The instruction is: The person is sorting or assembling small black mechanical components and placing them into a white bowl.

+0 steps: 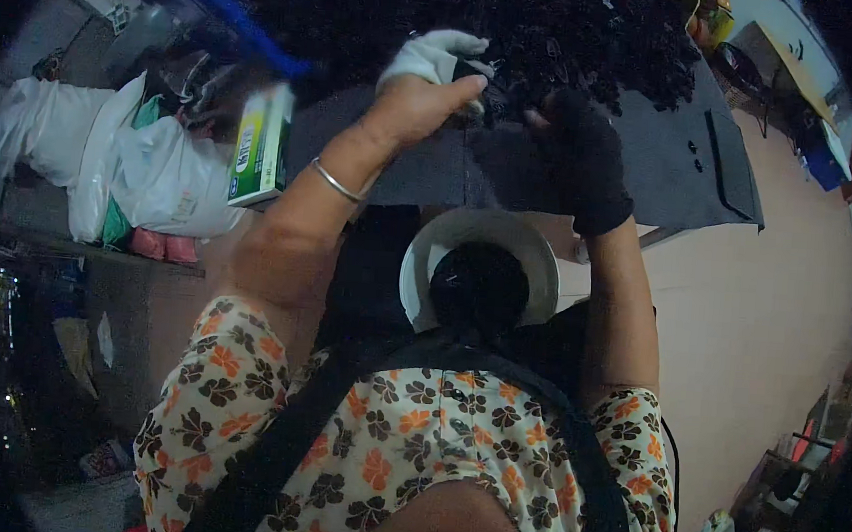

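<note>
My left hand (425, 86), in a white glove that leaves the thumb bare, is closed with a small black piece (469, 72) between thumb and fingers. Its exact kind is too dark to make out. To the right, my right hand (589, 164) wears a black glove and hovers low by the near side of a heap of small black parts (580, 40). Its fingers blend into the dark background, so their pose is unclear. Both hands are over a dark grey table (652, 143).
A white bucket (413, 277) with dark contents is below the table's near edge. Left of my forearm stands a green and white box (264, 146), beside white plastic bags (161, 173). A blue bar (228, 10) runs at the far left. Two small black pieces (695, 156) lie apart at right.
</note>
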The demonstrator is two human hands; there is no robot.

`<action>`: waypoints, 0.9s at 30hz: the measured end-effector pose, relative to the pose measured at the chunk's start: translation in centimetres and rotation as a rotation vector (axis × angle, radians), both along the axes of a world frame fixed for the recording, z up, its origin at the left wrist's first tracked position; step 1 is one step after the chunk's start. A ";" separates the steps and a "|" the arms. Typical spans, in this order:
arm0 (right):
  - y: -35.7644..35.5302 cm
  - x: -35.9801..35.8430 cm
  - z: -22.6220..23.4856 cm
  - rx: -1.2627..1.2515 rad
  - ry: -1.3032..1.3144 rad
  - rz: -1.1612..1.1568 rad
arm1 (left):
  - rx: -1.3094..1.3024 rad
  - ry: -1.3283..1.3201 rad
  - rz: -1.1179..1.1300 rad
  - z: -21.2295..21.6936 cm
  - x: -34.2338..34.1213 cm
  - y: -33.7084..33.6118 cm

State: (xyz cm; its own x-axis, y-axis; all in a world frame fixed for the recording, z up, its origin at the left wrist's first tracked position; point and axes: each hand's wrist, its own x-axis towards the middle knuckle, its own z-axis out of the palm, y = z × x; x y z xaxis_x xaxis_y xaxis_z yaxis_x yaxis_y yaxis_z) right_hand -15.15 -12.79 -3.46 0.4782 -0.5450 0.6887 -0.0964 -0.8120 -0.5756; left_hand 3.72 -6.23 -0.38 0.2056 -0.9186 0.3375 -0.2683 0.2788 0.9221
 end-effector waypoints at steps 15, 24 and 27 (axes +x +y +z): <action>2.8 -0.6 1.8 -0.436 0.095 -0.009 | 0.141 0.210 -0.151 1.5 -2.3 3.5; 2.4 -0.3 -0.4 -0.181 -0.084 -0.055 | 0.159 0.271 -0.233 1.7 -3.0 4.6; 2.4 0.3 -1.2 0.165 -0.147 -0.060 | 0.124 0.071 -0.061 2.0 -4.6 5.2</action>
